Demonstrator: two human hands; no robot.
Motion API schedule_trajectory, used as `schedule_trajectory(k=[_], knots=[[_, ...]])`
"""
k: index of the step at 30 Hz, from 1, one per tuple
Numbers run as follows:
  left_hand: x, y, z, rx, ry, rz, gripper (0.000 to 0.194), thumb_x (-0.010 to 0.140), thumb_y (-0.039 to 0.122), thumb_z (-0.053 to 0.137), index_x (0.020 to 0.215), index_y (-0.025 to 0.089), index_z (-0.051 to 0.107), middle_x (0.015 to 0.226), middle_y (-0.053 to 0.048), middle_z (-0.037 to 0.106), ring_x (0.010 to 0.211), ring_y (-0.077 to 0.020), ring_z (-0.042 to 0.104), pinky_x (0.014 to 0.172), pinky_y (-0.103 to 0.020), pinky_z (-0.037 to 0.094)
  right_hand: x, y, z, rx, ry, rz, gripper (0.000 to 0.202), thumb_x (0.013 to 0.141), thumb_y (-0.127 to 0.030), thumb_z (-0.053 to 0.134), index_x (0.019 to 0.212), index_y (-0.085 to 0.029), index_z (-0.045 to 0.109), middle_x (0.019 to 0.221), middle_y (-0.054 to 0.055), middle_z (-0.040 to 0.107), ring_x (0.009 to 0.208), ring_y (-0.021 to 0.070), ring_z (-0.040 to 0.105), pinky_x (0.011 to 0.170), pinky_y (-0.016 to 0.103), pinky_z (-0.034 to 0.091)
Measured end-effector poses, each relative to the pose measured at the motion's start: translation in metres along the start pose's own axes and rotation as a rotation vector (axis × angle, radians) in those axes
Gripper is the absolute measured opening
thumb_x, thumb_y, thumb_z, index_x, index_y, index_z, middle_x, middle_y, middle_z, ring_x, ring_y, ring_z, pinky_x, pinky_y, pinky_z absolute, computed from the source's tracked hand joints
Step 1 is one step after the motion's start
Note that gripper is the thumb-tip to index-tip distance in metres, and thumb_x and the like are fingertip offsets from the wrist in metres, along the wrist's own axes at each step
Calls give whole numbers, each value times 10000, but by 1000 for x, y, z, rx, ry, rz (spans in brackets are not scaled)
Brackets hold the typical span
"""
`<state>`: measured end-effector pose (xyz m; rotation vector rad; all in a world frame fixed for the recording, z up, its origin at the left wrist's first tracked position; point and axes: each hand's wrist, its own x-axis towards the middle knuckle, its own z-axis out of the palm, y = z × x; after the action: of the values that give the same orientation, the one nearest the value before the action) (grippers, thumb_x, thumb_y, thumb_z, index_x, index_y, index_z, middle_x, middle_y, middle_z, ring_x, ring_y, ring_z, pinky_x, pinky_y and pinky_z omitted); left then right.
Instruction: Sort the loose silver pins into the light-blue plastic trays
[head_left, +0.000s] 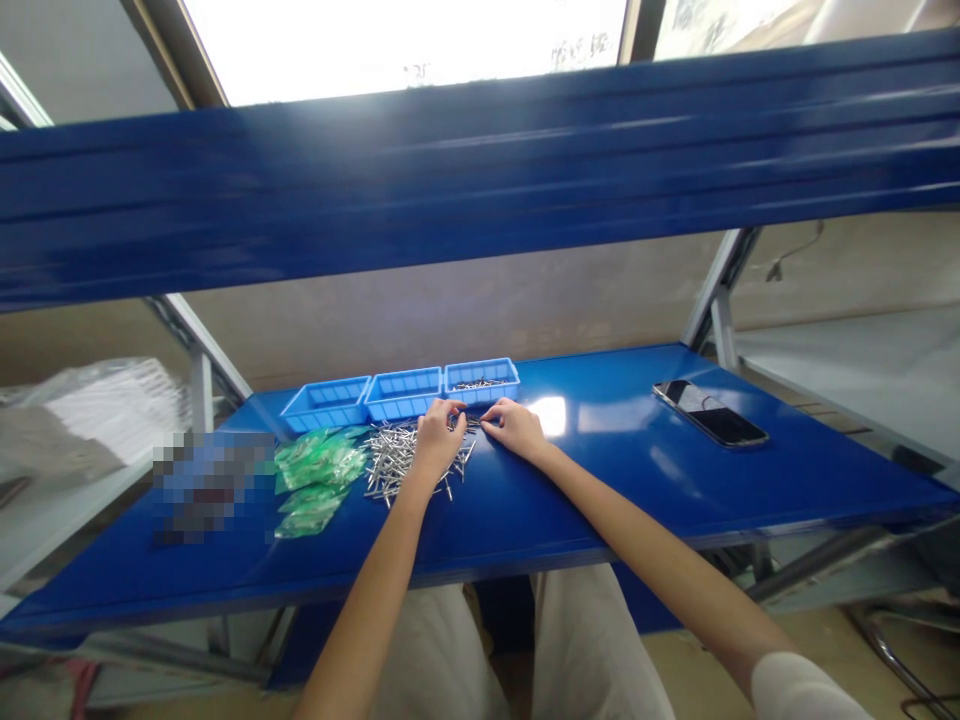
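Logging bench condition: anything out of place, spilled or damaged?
Mildly odd: metal pins lie heaped loose outside the blue bins, and, at right on the table, a phone, no work part. No damage visible.

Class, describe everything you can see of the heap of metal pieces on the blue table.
The heap is a loose tangle of many thin, silvery, rod-like pieces, metallic in look, pointing in all directions. It lies on the blue table, in front of the middle blue bin and right of the green bags. The left hand hides part of it; contact is unclear.
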<state>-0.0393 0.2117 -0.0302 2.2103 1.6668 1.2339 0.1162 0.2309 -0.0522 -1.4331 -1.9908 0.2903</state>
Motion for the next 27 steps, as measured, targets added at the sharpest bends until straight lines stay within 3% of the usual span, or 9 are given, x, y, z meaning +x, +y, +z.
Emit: schedule_trajectory(k=[7, 11, 17, 27], knots=[[-1, -1, -1, 53, -71, 28, 187, 759, 190, 516, 915, 201, 619, 789, -20, 589, 654, -133, 517, 652, -270, 405, 0, -2, -5, -10, -21, 0, 127, 751, -305, 566, 758, -250, 681, 831, 7, 602, 643, 119, 530, 534, 230, 352], [-1, -3, -2, 81, -89, 46, 184, 769, 246, 546, 925, 216, 637, 781, -18, 601, 650, -133, 521, 628, -261, 385, 1, -1, -6, 99, 33, -47, 153, 791, -321, 535, 800, -230, 658, 844, 8, 596, 619, 105, 518, 557, 230, 373], [-1, -5, -2, 64, -64, 30, 121, 756, 286, 583, 761, 209, 676, 763, -7, 605, 603, -114, 507, 649, -274, 374, 4, -2, -6, 315, 45, -99, 145, 802, -288, 533, 822, -184, 632, 870, 32, 590, 650, 105, 523, 628, 238, 415], [1, -4, -1, -144, 59, 54, 171, 736, 340, 593, 811, 213, 681, 727, 1, 562, 552, -90, 469, 579, -234, 405, 4, -2, -7, 381, 66, -118, 139, 808, -278, 520, 815, -173, 610, 840, 29, 574, 617, 105, 508, 619, 245, 421]])
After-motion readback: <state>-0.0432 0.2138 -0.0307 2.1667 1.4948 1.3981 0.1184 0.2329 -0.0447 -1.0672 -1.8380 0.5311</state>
